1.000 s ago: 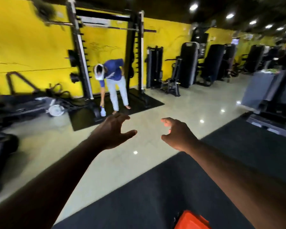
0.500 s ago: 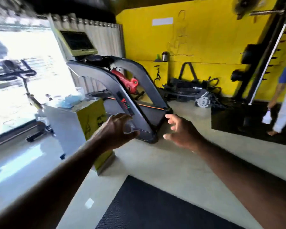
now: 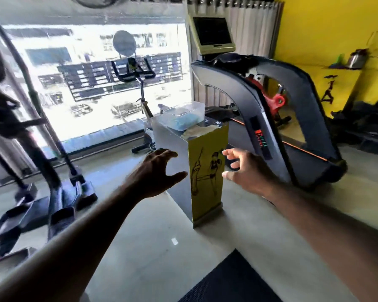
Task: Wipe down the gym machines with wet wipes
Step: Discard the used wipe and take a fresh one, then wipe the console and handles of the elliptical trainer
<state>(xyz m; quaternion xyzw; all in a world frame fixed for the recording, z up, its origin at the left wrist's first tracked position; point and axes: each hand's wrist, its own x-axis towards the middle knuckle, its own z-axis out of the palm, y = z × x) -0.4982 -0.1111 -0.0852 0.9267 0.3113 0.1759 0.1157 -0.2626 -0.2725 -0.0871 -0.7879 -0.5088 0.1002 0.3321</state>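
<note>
A clear plastic tub [image 3: 181, 115] with blue wipes inside sits on top of a tall grey and yellow stand [image 3: 207, 171] in the middle of the floor. My left hand [image 3: 155, 173] is stretched out in front of the stand's grey side, fingers spread, holding nothing. My right hand [image 3: 247, 171] is held out to the right of the stand's yellow face, fingers loosely spread and empty. Neither hand touches the stand. A grey treadmill [image 3: 277, 118] with a screen on top stands just behind the stand, to the right.
An exercise bike [image 3: 138, 83] stands by the bright window [image 3: 92, 79]. A dark machine frame [image 3: 37, 149] fills the left side. A yellow wall [image 3: 327, 31] runs along the right, with a shelf and a metal flask [image 3: 357, 58]. A dark mat [image 3: 229, 280] lies at the bottom.
The view has swung left from the squat rack and the other person to the stand and window. The stand is now centred and closer. Both hands stay outstretched and empty.
</note>
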